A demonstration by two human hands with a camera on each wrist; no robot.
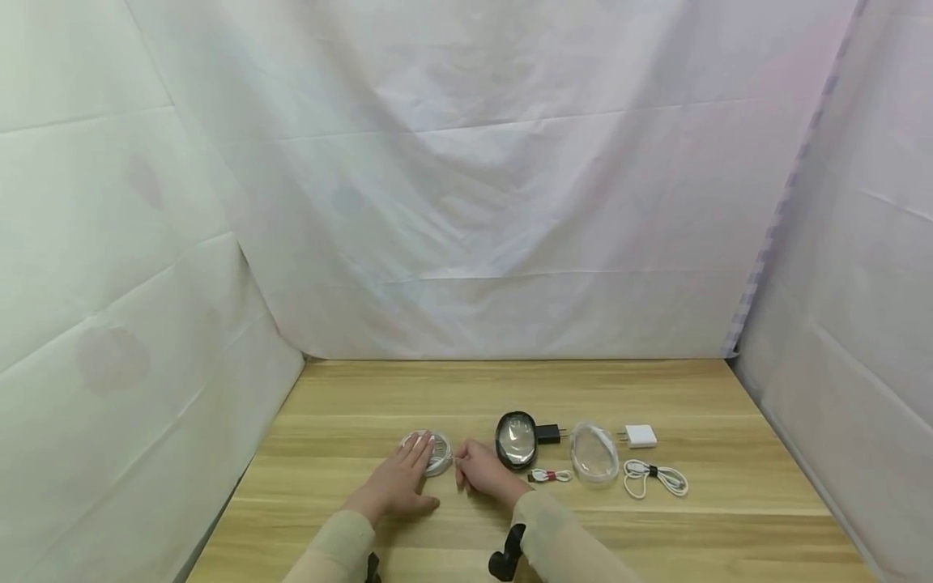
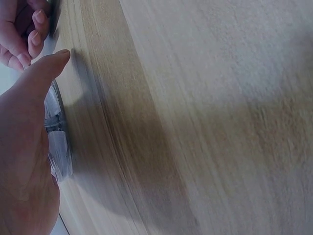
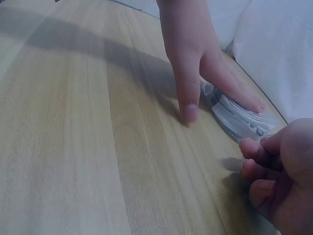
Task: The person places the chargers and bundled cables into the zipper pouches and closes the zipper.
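A clear, round pouch with a white rim [image 1: 440, 460] lies flat on the wooden table; a coiled white cable [image 3: 229, 116] shows through its plastic. My left hand [image 1: 397, 484] rests on it from above, fingers straight and thumb spread toward the table. At the pouch's right edge, my right hand [image 1: 481, 468] pinches a tiny part of the rim between thumb and forefinger, its other fingers curled. That part looks like a zipper pull but is mostly hidden. Seen from the left wrist, the pouch's side [image 2: 58, 147] shows beneath the left palm.
Right of the hands lie a black-rimmed clear case [image 1: 517, 440], a black charger plug [image 1: 548, 434], a short white cable with a red tie [image 1: 551, 475], a clear oval case [image 1: 594, 455], a white charger [image 1: 641, 436] and a white cable with a black tie [image 1: 656, 478]. Cloth walls surround the table.
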